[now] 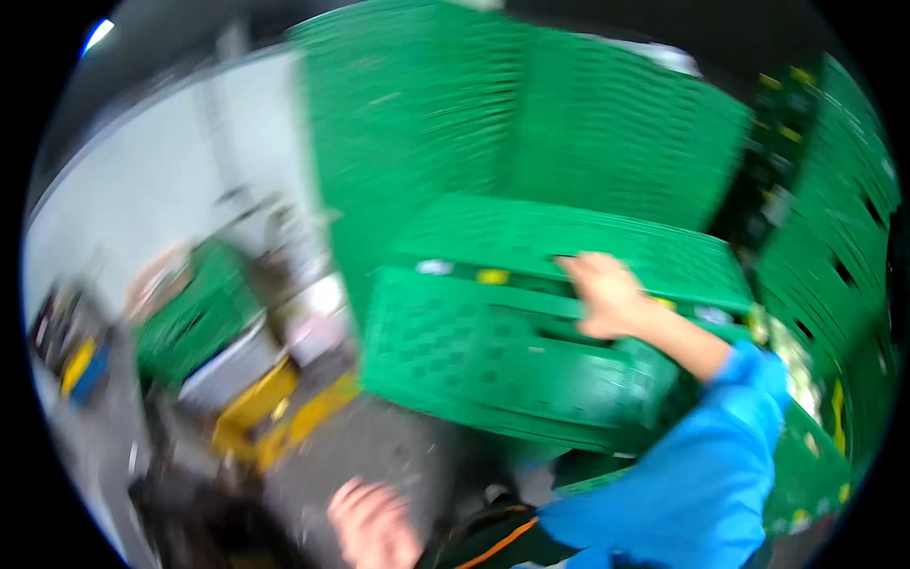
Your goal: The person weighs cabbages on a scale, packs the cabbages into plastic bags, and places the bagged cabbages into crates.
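My right hand (607, 299) reaches out in a blue sleeve and is closed over the upper edge of a green plastic crate (455, 341), near its slot-shaped handle. The crate has a perforated face turned toward me. Just behind it lies another green crate panel (569, 228) with holes along it; whether the two are one piece, I cannot tell. Low in the view, my left hand (374, 526) hangs apart from the crates, blurred, its fingers loosely bent and somewhat apart, with nothing seen in it.
Tall stacks of green crates (408, 104) rise behind, and more crates (825, 247) stand at the right. On the left, a green crate (204, 308) rests above a grey box and a yellow crate (251, 408) on the grey floor (370, 441). A white wall (171, 142) is beyond.
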Available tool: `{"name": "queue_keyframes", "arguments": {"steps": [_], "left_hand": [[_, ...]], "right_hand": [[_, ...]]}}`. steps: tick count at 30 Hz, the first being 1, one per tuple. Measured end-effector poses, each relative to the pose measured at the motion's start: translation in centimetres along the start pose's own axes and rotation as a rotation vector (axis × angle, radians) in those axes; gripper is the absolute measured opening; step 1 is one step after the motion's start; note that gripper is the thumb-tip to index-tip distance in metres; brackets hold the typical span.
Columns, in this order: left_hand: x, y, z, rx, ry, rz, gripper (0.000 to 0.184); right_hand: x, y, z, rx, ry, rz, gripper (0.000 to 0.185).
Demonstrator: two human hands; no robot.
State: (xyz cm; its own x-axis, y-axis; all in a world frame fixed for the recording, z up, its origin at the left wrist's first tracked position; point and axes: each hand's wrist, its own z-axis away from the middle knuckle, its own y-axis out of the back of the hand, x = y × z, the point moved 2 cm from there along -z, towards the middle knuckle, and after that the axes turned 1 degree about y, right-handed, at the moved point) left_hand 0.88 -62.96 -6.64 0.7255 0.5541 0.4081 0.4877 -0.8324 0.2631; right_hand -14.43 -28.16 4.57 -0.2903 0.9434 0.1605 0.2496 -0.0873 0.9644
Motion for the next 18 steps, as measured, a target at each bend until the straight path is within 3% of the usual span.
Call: {"name": "queue_keyframes", "arguments": {"steps": [2,3,5,10,13,14,16,17,18], "left_hand": [[2.4,4.0,-3.5,-0.406,-0.132,-0.034,0.031],[2.5,5.0,-3.1,-0.330,-0.199,-0.025,0.038],[1.9,6.5,-1.0,-0.430,-0.152,-0.076,0.044],[-2.4,13.4,2.0,-0.408,-0.073,-0.400,0.042],[-9.0,16.7,4.7,-0.554,0.203,-0.656,0.041],[-11.9,17.9,6.1,-0.416,0.279,-0.660,0.048],[-14.3,26.9,5.1,-0.420,0.254,-0.680,0.058],[-15.8,30.0,5.6,-0.252,0.201,-0.781,0.063],[-16.8,34.3,5.4,-0.227,0.190,-0.848,0.052]], "right_hand": [[-8.3,0.6,3.0,0.048,0.146,-0.008,0.079],[-12.0,0.7,4.3,0.017,0.119,-0.061,0.080],[-18.3,-0.3,6.7,0.045,0.223,-0.040,0.088],[-33.9,-2.4,3.3,-0.045,0.553,-0.299,0.095],[-44.1,-1.7,-0.5,-0.030,0.753,-0.329,0.094],[-47.7,-0.2,-2.0,-0.024,0.818,-0.293,0.094],[-54.2,2.1,-5.4,-0.129,0.933,-0.372,0.092],[-57.3,3.2,-7.8,-0.182,1.018,-0.440,0.091],[-61.4,4.4,-10.1,-0.243,1.111,-0.523,0.090]]}}
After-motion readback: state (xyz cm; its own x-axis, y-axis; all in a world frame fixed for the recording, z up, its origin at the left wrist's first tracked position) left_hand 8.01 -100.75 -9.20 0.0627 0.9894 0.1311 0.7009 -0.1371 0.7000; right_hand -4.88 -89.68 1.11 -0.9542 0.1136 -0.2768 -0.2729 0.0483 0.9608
